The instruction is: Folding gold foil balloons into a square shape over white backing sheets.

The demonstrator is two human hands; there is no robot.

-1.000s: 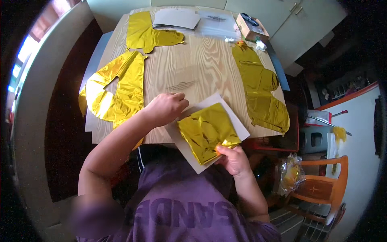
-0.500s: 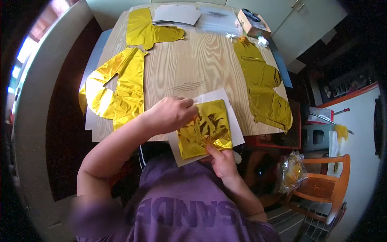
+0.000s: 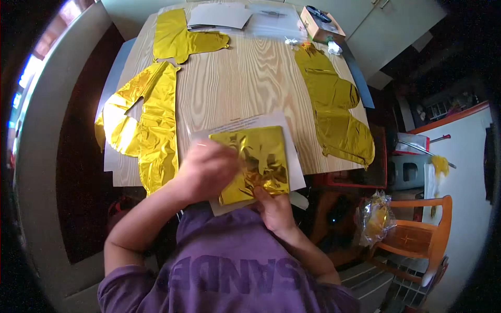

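Observation:
A folded gold foil balloon (image 3: 263, 156) lies on a white printed sheet (image 3: 295, 167) at the table's near edge, close to my body. My right hand (image 3: 275, 211) grips the near edge of both, its thumb pressed on top of the foil. Over the foil's left side is my left hand (image 3: 209, 169), curled and smeared by motion. Whether its fingers hold anything, I cannot make out. Flat gold foil balloons lie around: one with an opening in it (image 3: 162, 122) at left, another (image 3: 172, 36) at far left, and a wavy-edged one (image 3: 334, 109) at right.
At the back of the wooden table (image 3: 235, 78) are stacked white sheets (image 3: 219, 15), clear plastic sleeves (image 3: 271, 23) and a small box (image 3: 323, 26) with a dark object on it. Crumpled white scraps (image 3: 334, 48) lie near the box. A wooden chair (image 3: 417, 237) stands at right beside a clear plastic bag (image 3: 377, 219).
My left hand has moved from the foil's upper left corner down toward me and slightly left. My right hand keeps its grip. The whole view has shifted slightly.

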